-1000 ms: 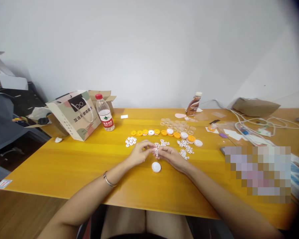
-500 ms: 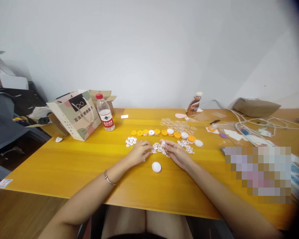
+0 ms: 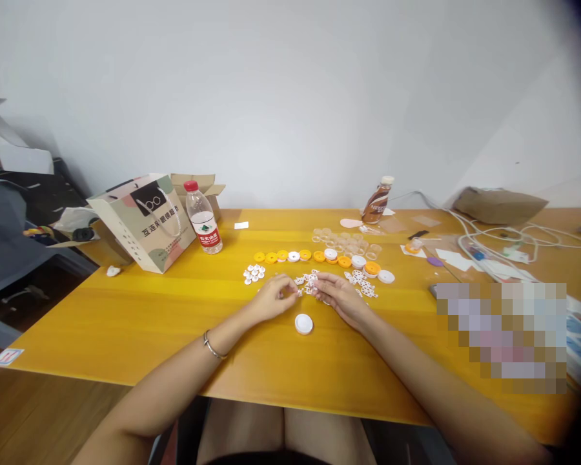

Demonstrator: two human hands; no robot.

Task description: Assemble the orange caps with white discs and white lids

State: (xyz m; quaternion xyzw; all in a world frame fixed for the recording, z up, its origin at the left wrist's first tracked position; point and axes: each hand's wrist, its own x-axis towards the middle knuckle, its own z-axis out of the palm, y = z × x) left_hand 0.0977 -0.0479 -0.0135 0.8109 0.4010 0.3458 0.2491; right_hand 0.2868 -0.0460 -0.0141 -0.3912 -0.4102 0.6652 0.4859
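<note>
My right hand (image 3: pixel 341 296) pinches a small white openwork plastic piece (image 3: pixel 312 279), held up over a loose pile of similar white pieces. Facing it, my left hand (image 3: pixel 272 299) has thumb and forefinger brought together at the pile's left edge. Whatever is between those fingertips is too small to make out. A round white cap (image 3: pixel 304 324) lies on the table just in front of both hands. More white openwork pieces (image 3: pixel 361 283) are spread right of my right hand. Several small white discs (image 3: pixel 254 274) are grouped beyond my left hand.
Behind the hands runs a row of orange caps (image 3: pixel 271 258) and white caps (image 3: pixel 358 261), with clear plastic cups (image 3: pixel 352 245) farther back. A water bottle (image 3: pixel 203 219) and paper bag (image 3: pixel 150 226) stand left. A brown drink bottle (image 3: pixel 378 201) and white cables (image 3: pixel 469 242) are right.
My left fingers have closed together and shifted slightly right, towards the white pile. The right hand, still pinching its white piece, has moved slightly left.
</note>
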